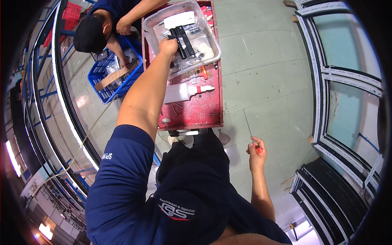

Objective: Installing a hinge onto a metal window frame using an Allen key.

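Note:
My left arm stretches forward over a clear plastic bin (218, 51). Inside it, my left hand (168, 47) is closed on the edge of a black hinge-like part (182, 43) made of long parallel barrels; my fingertips are partly hidden. White paper (179, 19) and small clear bags lie around that part. Low on the right, my right hand (257, 153) is wrapped round the red handle of a screwdriver (247, 122), whose long thin shaft points forward, away from me.
A red tray-topped cart (188, 114) carries the bin, a white bottle (177, 93) and loose screws. At left, a co-worker in a cap reaches into a blue basket (108, 96). Window frames (322, 81) lean on the right; a large frame (69, 102) stands left.

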The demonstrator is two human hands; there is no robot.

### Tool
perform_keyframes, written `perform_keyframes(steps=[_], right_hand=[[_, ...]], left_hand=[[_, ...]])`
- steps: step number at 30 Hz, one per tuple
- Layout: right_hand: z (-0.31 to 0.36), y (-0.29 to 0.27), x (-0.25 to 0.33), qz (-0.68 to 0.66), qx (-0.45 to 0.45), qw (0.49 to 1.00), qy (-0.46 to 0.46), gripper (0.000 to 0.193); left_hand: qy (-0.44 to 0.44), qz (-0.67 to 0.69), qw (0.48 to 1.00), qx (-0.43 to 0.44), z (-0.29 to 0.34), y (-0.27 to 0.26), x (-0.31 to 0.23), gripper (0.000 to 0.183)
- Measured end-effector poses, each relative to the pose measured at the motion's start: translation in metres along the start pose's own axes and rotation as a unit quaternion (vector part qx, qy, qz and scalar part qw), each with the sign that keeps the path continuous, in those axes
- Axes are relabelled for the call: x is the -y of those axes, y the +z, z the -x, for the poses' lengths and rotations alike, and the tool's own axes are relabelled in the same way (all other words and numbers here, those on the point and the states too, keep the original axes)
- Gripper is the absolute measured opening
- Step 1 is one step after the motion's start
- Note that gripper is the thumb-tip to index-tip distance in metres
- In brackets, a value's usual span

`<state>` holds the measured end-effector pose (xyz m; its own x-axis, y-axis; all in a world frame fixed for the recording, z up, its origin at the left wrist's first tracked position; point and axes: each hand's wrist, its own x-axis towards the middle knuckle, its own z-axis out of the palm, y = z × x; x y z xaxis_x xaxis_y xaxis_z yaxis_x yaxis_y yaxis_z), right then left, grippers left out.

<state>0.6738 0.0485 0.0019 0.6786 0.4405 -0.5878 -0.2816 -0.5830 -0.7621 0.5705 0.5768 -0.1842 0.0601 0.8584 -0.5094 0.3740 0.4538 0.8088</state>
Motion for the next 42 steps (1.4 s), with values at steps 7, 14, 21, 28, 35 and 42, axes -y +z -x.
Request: perform_keyframes(steps=[7, 14, 21, 28, 35, 42], right_hand=[[-0.005, 0.006, 0.019, 0.049, 0.005, 0.998, -0.025, 0.022], [0.014, 0.042, 0.065, 0.080, 0.079, 0.985, -0.127, 0.029], [0.050, 0.151, 0.070, 0.101, 0.334, 0.914, -0.207, 0.036], [0.154, 0.285, 0.050, 0.282, 0.715, 0.610, -0.192, 0.069], [0.220, 0.425, -0.029, 0.498, 0.696, 0.512, -0.069, 0.033], [0.263, 0.468, -0.081, 0.513, 0.640, 0.496, -0.284, 0.023]], left_hand=[[-0.045, 0.019, 0.999, 0.000, -0.024, 0.018, 0.025, 0.033], [0.064, -0.148, 0.987, -0.005, 0.065, -0.034, -0.004, 0.048], [-0.099, 0.430, 0.881, 0.174, 0.313, -0.151, 0.035, 0.039], [-0.048, 0.544, 0.838, -0.018, 0.461, -0.344, 0.187, 0.040], [-0.032, 0.560, 0.818, -0.127, 0.508, -0.423, 0.274, 0.038], [-0.061, 0.583, 0.781, -0.218, 0.513, -0.459, 0.315, 0.036]])
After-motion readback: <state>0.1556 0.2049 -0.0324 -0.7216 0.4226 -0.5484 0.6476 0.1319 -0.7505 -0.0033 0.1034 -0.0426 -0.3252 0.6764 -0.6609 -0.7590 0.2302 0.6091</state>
